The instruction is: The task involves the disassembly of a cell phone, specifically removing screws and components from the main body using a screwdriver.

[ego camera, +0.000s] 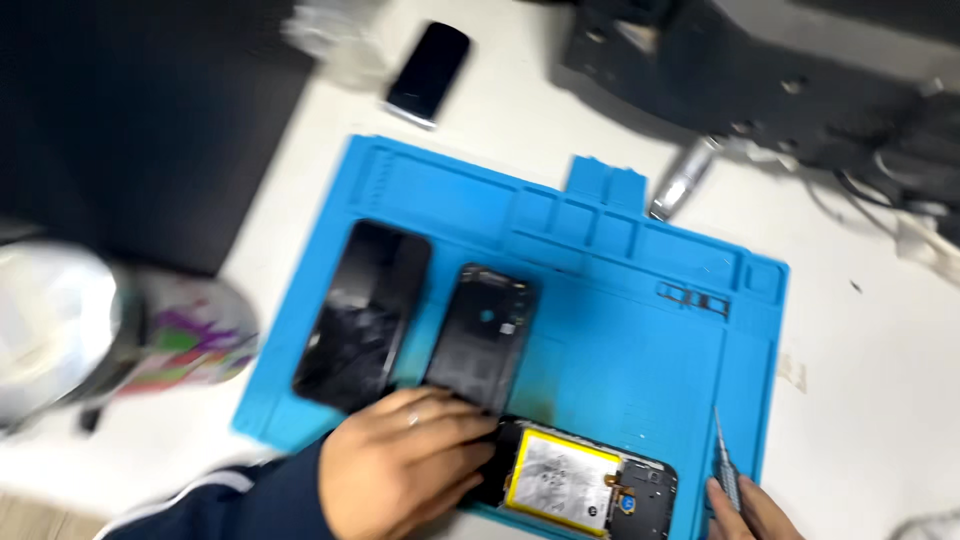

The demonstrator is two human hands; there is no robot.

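My left hand (pixel 400 470) lies flat on the near end of an opened phone body (pixel 590 485), which shows a yellow-edged battery and bare circuit parts, and holds it down on the blue work mat (pixel 640 330). My right hand (pixel 750 510) grips a thin grey screwdriver (pixel 725 465) upright, just right of the phone. A black back cover (pixel 483 335) and a black screen panel (pixel 365 315) lie side by side on the mat above my left hand.
Another dark phone (pixel 430 70) lies on the white table beyond the mat. A silver tool (pixel 685 178) rests near the mat's far edge. Dark equipment (pixel 780 80) fills the upper right. A colourful cup-like object (pixel 190 335) and a white bag (pixel 50 320) sit at left.
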